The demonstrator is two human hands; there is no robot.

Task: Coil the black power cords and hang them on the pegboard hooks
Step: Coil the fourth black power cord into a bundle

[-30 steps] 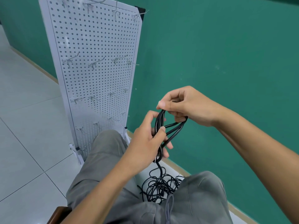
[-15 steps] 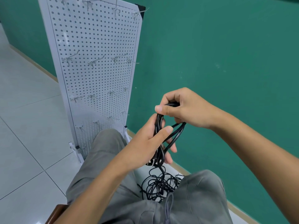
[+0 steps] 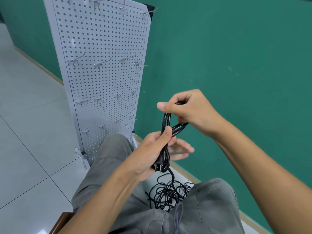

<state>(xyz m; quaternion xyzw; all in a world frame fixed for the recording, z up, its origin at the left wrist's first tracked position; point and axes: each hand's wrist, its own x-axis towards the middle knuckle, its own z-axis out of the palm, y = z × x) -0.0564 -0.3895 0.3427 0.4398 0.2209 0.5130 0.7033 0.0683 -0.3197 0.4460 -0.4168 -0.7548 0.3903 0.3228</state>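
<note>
Over the last second the left hand (image 3: 152, 154) has slid down to clamp the black power cord (image 3: 166, 132) by its plug while the right hand (image 3: 190, 112) pinches the loop's top, so coiling continues, pegboard hooks (image 3: 101, 64) bare.

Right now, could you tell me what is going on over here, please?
A seated person is coiling a black power cord. The left hand grips the gathered loops, with the plug showing beneath it, while the right hand holds the top loop. More cord lies in a tangle on the floor between the knees. The hooks on the white pegboard carry nothing.
</note>
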